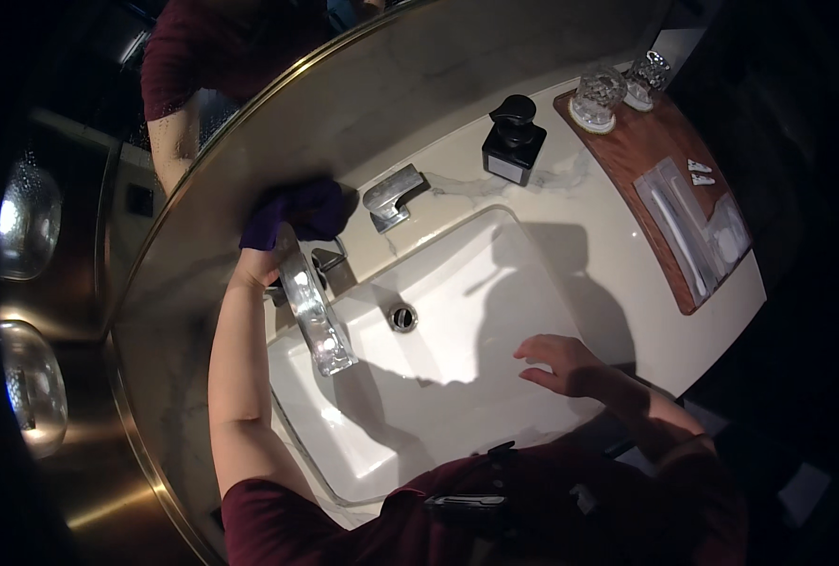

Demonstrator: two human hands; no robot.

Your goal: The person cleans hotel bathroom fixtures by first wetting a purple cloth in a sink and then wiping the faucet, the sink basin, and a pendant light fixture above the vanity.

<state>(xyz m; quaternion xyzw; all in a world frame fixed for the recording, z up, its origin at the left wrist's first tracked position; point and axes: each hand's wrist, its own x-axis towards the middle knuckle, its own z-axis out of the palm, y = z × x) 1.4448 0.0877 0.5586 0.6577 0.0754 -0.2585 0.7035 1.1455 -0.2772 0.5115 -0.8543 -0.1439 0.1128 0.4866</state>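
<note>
My left hand (260,265) is behind the tall chrome faucet (313,311), closed on a purple cloth (303,209) that lies against the wall and counter behind the spout. The faucet and cloth hide most of its fingers. My right hand (557,364) hangs over the right side of the white rectangular sink (455,424), fingers apart and nothing in it. A metal drain (402,318) shows in the basin. One chrome faucet handle (393,194) stands right of the cloth; another metal part (329,258) is partly hidden by the spout.
A black pump bottle (515,141) stands on the marble counter (603,247). To its right, a brown tray (625,156) bears a glass (596,99), another glass (647,81) and wrapped toiletries (674,226). A gold-rimmed mirror (264,95) is on the wall at the upper left.
</note>
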